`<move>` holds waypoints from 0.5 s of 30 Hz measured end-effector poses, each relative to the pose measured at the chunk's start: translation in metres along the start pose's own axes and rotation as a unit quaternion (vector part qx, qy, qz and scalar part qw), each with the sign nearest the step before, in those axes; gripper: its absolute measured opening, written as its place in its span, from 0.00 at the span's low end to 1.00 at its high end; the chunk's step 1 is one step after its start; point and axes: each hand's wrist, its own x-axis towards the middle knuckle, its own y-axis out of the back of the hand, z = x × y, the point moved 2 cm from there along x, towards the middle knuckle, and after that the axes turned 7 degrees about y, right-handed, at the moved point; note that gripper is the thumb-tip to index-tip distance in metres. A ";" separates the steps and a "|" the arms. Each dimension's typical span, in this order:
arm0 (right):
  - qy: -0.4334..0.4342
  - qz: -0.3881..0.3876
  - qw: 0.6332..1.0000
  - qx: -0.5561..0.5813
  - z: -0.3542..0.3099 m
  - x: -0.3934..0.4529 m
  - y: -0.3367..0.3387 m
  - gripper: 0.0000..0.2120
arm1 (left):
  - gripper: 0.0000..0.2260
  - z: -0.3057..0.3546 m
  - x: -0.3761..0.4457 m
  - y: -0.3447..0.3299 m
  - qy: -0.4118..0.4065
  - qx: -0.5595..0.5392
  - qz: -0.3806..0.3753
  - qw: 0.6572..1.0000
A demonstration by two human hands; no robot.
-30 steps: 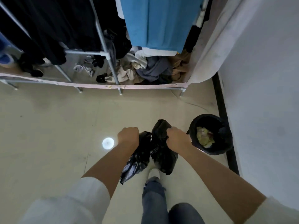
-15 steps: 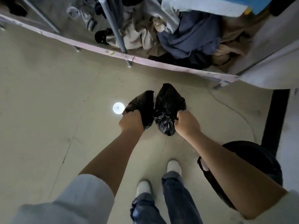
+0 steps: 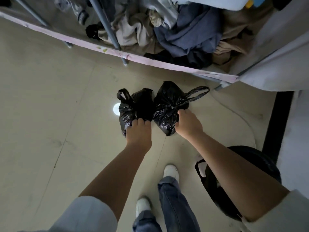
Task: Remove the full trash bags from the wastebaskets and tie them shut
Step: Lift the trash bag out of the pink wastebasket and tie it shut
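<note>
Two small black trash bags sit side by side on the beige floor, both knotted with handle loops sticking out. My left hand rests on the near side of the left bag, fingers curled into its plastic. My right hand pinches the right bag beside its knot. A black-lined wastebasket stands at the right, mostly hidden behind my right forearm.
A metal clothes rack with a pink bottom rail runs across the top, a heap of clothes lying on its base. A white wall with a black skirting strip is on the right. My feet are at the bottom.
The two bags have gone down from hanging in my hands onto the floor, and their loops now lie free. The view has tilted further down and the wastebasket slid toward the lower right.
</note>
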 end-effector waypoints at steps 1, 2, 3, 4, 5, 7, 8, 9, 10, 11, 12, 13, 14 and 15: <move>0.000 0.008 1.000 -0.004 0.001 -0.008 0.004 0.19 | 0.18 0.004 -0.007 0.007 -0.011 0.010 0.010 1.000; 0.002 0.017 1.000 -0.007 0.002 -0.018 0.009 0.19 | 0.17 0.009 -0.015 0.013 -0.021 0.019 0.022 0.999; 0.008 0.024 1.000 -0.014 0.001 -0.025 0.013 0.18 | 0.17 0.013 -0.021 0.017 -0.027 0.024 0.035 0.999; 0.017 0.034 0.999 -0.023 0.002 -0.035 0.017 0.18 | 0.17 0.018 -0.029 0.022 -0.033 0.031 0.049 0.998; 0.026 0.048 0.998 -0.034 0.004 -0.050 0.020 0.18 | 0.17 0.025 -0.041 0.026 -0.041 0.041 0.063 0.996; 0.039 0.078 0.995 -0.049 0.011 -0.083 0.022 0.17 | 0.17 0.038 -0.070 0.025 -0.055 0.054 0.091 0.993; 0.041 0.093 0.993 -0.053 0.017 -0.102 0.020 0.18 | 0.17 0.045 -0.087 0.021 -0.061 0.056 0.103 0.991; 0.042 0.106 0.992 -0.057 0.024 -0.123 0.017 0.18 | 0.17 0.051 -0.104 0.015 -0.066 0.056 0.112 0.990; 0.038 0.114 0.991 -0.060 0.033 -0.145 0.012 0.18 | 0.17 0.057 -0.122 0.007 -0.073 0.057 0.117 0.989; 0.032 0.119 0.990 -0.065 0.044 -0.168 0.007 0.19 | 0.17 0.064 -0.140 -0.002 -0.080 0.058 0.120 0.988; 0.024 0.124 0.989 -0.072 0.055 -0.190 0.002 0.19 | 0.18 0.070 -0.157 -0.012 -0.089 0.060 0.122 0.987; 0.013 0.128 0.989 -0.075 0.067 -0.212 -0.005 0.19 | 0.18 0.078 -0.174 -0.022 -0.098 0.064 0.120 0.986; 0.001 0.130 0.989 -0.074 0.080 -0.232 -0.012 0.19 | 0.19 0.085 -0.188 -0.032 -0.106 0.067 0.117 0.985; -0.012 0.131 0.989 -0.071 0.093 -0.251 -0.019 0.19 | 0.19 0.093 -0.200 -0.042 -0.112 0.066 0.114 0.985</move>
